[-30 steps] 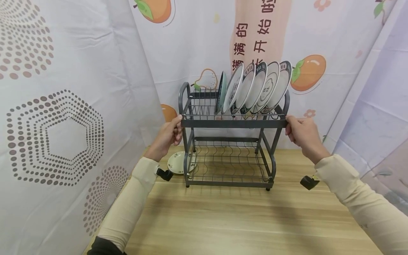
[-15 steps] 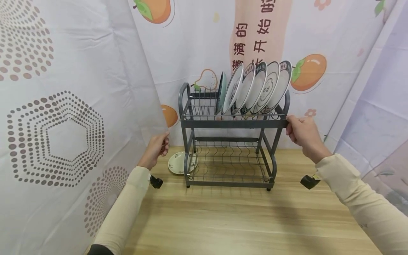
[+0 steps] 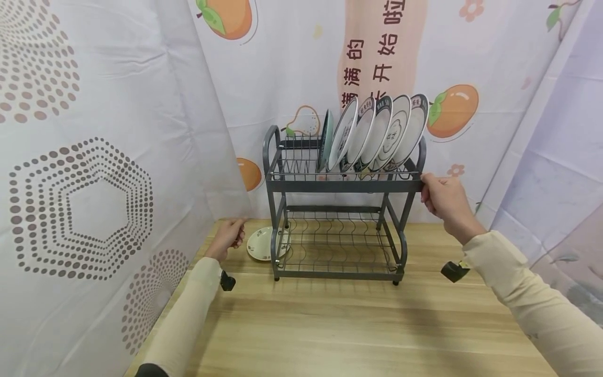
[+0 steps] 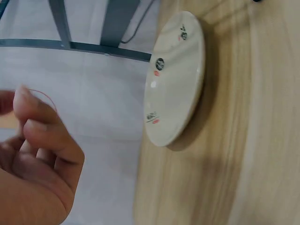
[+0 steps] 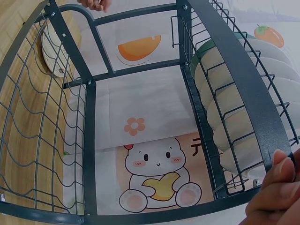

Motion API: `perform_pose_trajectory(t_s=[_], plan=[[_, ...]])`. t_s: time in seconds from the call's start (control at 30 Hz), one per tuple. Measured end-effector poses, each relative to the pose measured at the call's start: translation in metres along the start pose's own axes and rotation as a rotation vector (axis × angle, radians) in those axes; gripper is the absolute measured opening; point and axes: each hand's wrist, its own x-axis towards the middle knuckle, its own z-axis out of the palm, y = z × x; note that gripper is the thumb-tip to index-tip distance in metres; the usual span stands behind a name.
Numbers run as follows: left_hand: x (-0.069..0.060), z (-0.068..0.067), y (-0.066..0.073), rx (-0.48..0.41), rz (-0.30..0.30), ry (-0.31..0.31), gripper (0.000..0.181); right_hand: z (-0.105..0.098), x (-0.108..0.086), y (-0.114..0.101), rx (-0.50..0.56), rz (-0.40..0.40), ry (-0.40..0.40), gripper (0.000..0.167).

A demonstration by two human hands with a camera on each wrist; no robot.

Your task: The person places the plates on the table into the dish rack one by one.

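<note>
A two-tier dark grey dish rack (image 3: 344, 186) stands on the table. My right hand (image 3: 447, 204) grips the right front corner of its upper tier; in the right wrist view the curled fingers (image 5: 276, 192) are at the frame. Several patterned plates (image 3: 377, 136) stand tilted on edge in the upper tier. Left of the rack lies a small cream plate (image 3: 259, 245), partly behind the rack's left leg. My left hand (image 3: 228, 238) hovers just left of that plate, fingers loosely curled and holding nothing. The left wrist view shows the plate (image 4: 176, 79) apart from the hand.
The lower tier (image 3: 339, 241) holds no plates. Printed cloth (image 3: 292, 63) hangs behind the rack, and another curtain (image 3: 94, 199) hangs close by the left arm. The wooden table (image 3: 320, 324) stretches in front of the rack.
My left hand has let go of the rack's upper left corner and moved left and down beside the small plate. My right hand keeps its grip on the rack.
</note>
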Motion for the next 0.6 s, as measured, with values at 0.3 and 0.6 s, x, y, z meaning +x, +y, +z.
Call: perform_pose_trajectory(t_s=[0.3, 0.6], plan=[[0.004, 0.002, -0.014, 0.011, -0.030, 0.029, 0.036, -0.002, 0.000, 0.002, 0.001, -0.004, -0.008, 0.055], [0.011, 0.005, -0.031, 0.073, -0.088, 0.001, 0.034, 0.001, 0.000, 0.003, 0.023, -0.008, -0.007, 0.054]])
